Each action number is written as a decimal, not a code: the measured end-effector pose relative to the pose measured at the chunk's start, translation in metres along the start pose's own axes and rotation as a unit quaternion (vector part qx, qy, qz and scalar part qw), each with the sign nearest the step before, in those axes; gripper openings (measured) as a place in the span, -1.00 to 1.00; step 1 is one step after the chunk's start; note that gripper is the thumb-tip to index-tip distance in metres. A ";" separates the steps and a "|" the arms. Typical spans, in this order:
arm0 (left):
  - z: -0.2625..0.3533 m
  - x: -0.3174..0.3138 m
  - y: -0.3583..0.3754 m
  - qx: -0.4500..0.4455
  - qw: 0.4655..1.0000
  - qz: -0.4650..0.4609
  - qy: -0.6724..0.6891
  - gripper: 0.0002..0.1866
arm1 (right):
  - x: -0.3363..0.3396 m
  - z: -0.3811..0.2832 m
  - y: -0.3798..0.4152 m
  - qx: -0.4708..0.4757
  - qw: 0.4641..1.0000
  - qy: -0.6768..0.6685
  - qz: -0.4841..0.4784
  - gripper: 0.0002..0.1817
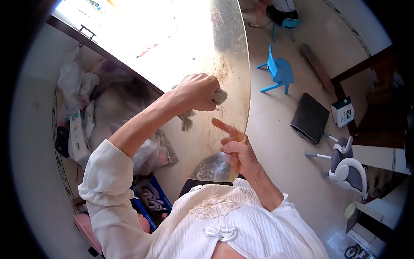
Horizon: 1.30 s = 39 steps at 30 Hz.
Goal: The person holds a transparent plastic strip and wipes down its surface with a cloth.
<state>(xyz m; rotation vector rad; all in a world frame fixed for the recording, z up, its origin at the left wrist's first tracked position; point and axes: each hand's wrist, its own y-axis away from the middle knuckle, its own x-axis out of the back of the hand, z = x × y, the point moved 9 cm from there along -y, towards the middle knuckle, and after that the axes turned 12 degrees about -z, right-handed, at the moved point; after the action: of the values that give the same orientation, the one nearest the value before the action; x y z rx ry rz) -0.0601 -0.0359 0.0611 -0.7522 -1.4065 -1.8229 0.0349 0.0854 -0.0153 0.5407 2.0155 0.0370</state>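
My left hand (198,91) is closed in a fist over a bunched grey-brown rag (220,96), whose ends stick out beside and below the fingers. It rests above a large see-through sheet (200,142) with a curved right edge and brownish smears on it. At that edge, close to my body, is my right hand (239,149). Its index finger points out over the sheet while the thumb and other fingers curl around the border. The sheet's near end, with a shiny wet-looking patch, lies just before my white blouse.
On the left are plastic bags (146,155) and a blue box (151,198). To the right stand a blue chair (279,71), a skateboard (317,67), a dark flat case (309,118) and a grey-white seat (347,168). A person's legs (260,13) show at the top.
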 end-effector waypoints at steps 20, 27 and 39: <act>-0.001 -0.032 0.062 -0.145 0.964 0.191 0.112 -0.79 | -0.004 0.012 -0.001 -0.009 1.000 0.020 -0.017 -0.25; -0.006 -0.031 0.056 -0.057 0.975 0.195 0.093 -0.71 | -0.006 0.000 0.002 0.004 0.999 0.044 -0.004 -0.24; -0.005 -0.028 0.064 -0.082 0.938 0.286 0.176 -0.83 | -0.011 -0.007 0.002 0.011 0.999 0.050 -0.015 -0.22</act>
<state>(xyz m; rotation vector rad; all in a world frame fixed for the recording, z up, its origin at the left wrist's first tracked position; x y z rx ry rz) 0.0075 -0.0458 0.0738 -0.7710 -0.7112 -1.5198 0.0338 0.0849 -0.0022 0.5322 2.1237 0.0245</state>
